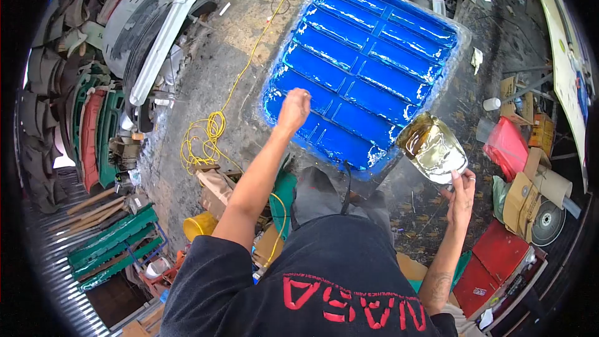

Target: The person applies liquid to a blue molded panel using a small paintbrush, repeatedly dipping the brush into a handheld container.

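Observation:
My left hand [296, 109] is closed over the near left part of a large glossy blue ribbed panel [319, 98]. Its fingers are bunched together, and whatever they hold, if anything, is hidden. On the right, my right hand [460, 196] grips the near rim of a shiny container of yellowish liquid [437, 150]. The container is beside the panel's near right corner and looks tilted. Wet-looking highlights run along the panel's ribs, and a pale, rough border surrounds it.
A yellow cord [212, 126] lies coiled on the stained floor at left. Stacked dark and green molded parts [112, 131] line the left side. To the right are a red plastic bag [506, 145], cardboard boxes [521, 198] and a red case [499, 259]. A yellow bucket [198, 226] stands near my left arm.

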A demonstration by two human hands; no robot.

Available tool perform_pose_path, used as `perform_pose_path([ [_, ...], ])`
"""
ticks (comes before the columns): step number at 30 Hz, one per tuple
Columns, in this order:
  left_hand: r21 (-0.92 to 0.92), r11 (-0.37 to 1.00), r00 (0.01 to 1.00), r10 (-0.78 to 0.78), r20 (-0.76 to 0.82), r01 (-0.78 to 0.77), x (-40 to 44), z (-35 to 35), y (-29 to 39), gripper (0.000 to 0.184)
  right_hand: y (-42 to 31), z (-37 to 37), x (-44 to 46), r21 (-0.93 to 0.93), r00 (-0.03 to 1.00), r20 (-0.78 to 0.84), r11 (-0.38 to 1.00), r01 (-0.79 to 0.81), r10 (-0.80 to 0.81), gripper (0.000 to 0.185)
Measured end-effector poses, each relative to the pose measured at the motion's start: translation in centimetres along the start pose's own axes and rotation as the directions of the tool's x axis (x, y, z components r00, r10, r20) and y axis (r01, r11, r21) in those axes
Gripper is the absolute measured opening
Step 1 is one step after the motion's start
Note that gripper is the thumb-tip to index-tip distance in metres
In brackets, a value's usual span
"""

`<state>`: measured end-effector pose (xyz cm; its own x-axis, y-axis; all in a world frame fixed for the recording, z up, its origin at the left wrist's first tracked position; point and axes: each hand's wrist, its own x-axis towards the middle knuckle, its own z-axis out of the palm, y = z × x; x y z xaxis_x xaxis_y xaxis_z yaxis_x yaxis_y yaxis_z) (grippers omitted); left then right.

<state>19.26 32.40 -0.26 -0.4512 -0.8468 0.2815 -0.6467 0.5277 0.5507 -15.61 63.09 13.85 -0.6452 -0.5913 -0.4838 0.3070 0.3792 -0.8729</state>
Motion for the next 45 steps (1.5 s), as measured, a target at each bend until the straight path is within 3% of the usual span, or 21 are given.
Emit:
perform_pose_path([
  [2,-0.167,0.986,0.997,0.007,0.082,0.007,-0.3,0.5,3.1,0.017,-0.1,0.1,-1.0,-0.055,1.000,-0.026,0.998,0.016,-0.017,0.050],
  [3,-0.256,0.946,0.975,-0.164,0.153,0.199,-0.3,0.8,4.2,0.019,0.2,0.2,-1.6,-0.045,0.999,-0.040,0.999,0.019,-0.021,0.050],
  [4,-0.262,0.947,0.976,-0.147,0.160,0.186,0.0,0.9,3.9,0.019,0.6,0.1,-2.4,-0.014,0.998,-0.053,1.000,0.024,-0.025,0.051],
  [7,-0.215,0.933,0.957,-0.277,0.090,0.290,1.0,-0.5,1.7,0.021,2.4,-0.3,-5.1,0.060,0.993,-0.119,0.998,0.017,-0.010,0.051],
  [9,-0.225,0.950,0.973,-0.228,-0.037,0.214,1.3,-0.8,-3.9,0.018,4.3,-0.8,-7.1,0.092,0.985,-0.170,0.996,0.013,0.003,0.049],
  [10,-0.117,0.990,0.987,-0.099,-0.130,0.084,1.6,-1.1,-7.2,0.019,5.2,-1.1,-8.2,0.099,0.983,-0.184,0.995,0.012,0.006,0.049],
  [12,-0.062,0.942,0.942,-0.332,-0.036,0.330,2.9,-5.6,-5.5,0.019,7.0,-1.4,-10.4,0.152,0.960,-0.279,0.987,0.048,-0.004,0.046],
  [13,-0.060,0.944,0.944,-0.328,-0.030,0.326,2.7,-5.7,-6.6,0.019,7.6,-1.8,-11.6,0.179,0.963,-0.270,0.982,0.058,-0.008,0.044],
  [15,0.182,0.981,0.984,0.100,-0.144,-0.073,2.7,-5.2,-8.2,0.023,8.6,-2.3,-13.6,0.184,0.944,-0.327,0.983,0.030,0.032,0.045],
  [17,0.162,0.975,0.986,0.164,-0.042,-0.155,1.4,-3.5,-5.4,0.016,9.5,-2.4,-15.6,0.189,0.929,-0.369,0.981,0.037,0.036,0.045],
  [19,0.158,0.897,0.911,0.403,0.093,-0.413,0.5,0.7,-4.7,0.015,10.3,-2.3,-16.7,0.193,0.899,-0.436,0.980,0.045,0.044,0.045],
  [20,0.020,0.922,0.918,0.382,0.103,-0.386,0.0,0.7,-1.7,0.015,10.6,-2.2,-16.9,0.201,0.895,-0.444,0.978,0.050,0.045,0.045],
  [22,-0.282,0.946,0.970,0.203,0.134,-0.159,-0.2,1.6,0.7,0.017,10.7,-2.2,-18.1,0.192,0.896,-0.439,0.981,0.026,0.062,0.046],
  [25,-0.352,0.935,0.979,0.029,0.202,0.045,1.4,0.9,-0.4,0.021,10.6,-2.1,-18.7,0.187,0.886,-0.461,0.982,0.029,0.061,0.047],
  [30,-0.165,0.970,0.977,-0.158,0.140,0.181,4.0,-1.9,-7.0,0.022,10.1,-2.0,-19.0,0.201,0.889,-0.452,0.979,0.029,0.066,0.046],
  [33,-0.274,0.944,0.982,-0.160,0.101,0.182,3.0,-3.5,-1.6,0.024,10.2,-2.5,-18.3,0.201,0.901,-0.427,0.980,0.013,0.076,0.047],
  [34,-0.248,0.962,0.990,-0.091,0.105,0.114,2.5,-2.0,-1.9,0.025,10.0,-2.4,-18.0,0.190,0.905,-0.418,0.982,0.002,0.079,0.047],
  [38,-0.253,0.963,0.982,-0.051,0.181,0.097,1.3,1.8,-2.0,0.022,9.7,-2.6,-16.3,0.185,0.922,-0.381,0.983,0.008,0.064,0.048],
  [42,-0.150,0.958,0.966,-0.223,0.132,0.242,1.9,-0.5,-4.1,0.019,9.0,-2.2,-15.2,0.190,0.922,-0.384,0.981,0.031,0.045,0.049],
  [44,-0.097,0.974,0.973,-0.193,0.129,0.206,2.1,-0.8,-3.8,0.018,8.9,-2.2,-14.7,0.185,0.929,-0.366,0.983,0.016,0.054,0.050],
  [45,-0.217,0.954,0.973,-0.179,0.147,0.208,1.7,0.2,-3.3,0.019,8.9,-2.3,-14.4,0.188,0.931,-0.360,0.982,0.014,0.056,0.050],
])
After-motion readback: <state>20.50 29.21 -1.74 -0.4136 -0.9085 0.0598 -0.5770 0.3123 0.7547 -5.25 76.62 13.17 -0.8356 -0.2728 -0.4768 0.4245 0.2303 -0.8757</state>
